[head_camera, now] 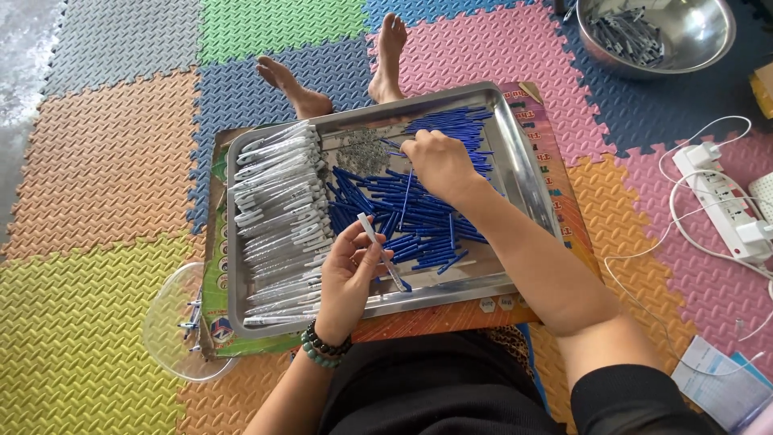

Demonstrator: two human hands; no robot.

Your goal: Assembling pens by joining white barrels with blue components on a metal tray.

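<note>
Head view, landmark: steel tray (pixel 527 173), resting on the person's lap over a printed cardboard sheet (pixel 211 266).

Left hand (pixel 348 278): hovering over the tray's near edge, fingers curled around a white pen barrel (pixel 372 234); barrel is tilting up and away, open end toward the tray's middle, which looks like a pose for feeding something in. A beaded bracelet (pixel 324 348) is sitting on that wrist.

Right hand (pixel 439 165): reaching into the tray's far half, fingers closing in a pinch on one thin blue refill (pixel 407 197) that is hanging down from the fingertips; remaining fingers loosely bent.

Refill pile (pixel 411 225): blue sticks lying loose across the tray's middle and far right, apparently kept within easy reach of the picking hand.

Barrels row (pixel 278 213): white-and-clear pens lying side by side along the tray's left side, stacked tidily and apart from the blue pile.

Small parts heap (pixel 362 151): greyish bits gathering at the tray's far edge, between row and refills; too small to tell what kind.

Clear lid (pixel 173 326): sitting left of the tray's near corner, holding a few small pieces.

Steel bowl (pixel 708 36): well beyond the tray's far right corner, holding grey pen pieces.

Power strip (pixel 717 201): right of the tray, white cables trailing.

Bare feet (pixel 386 56): just beyond the tray's far edge, on coloured foam mats (pixel 105 161).
</note>
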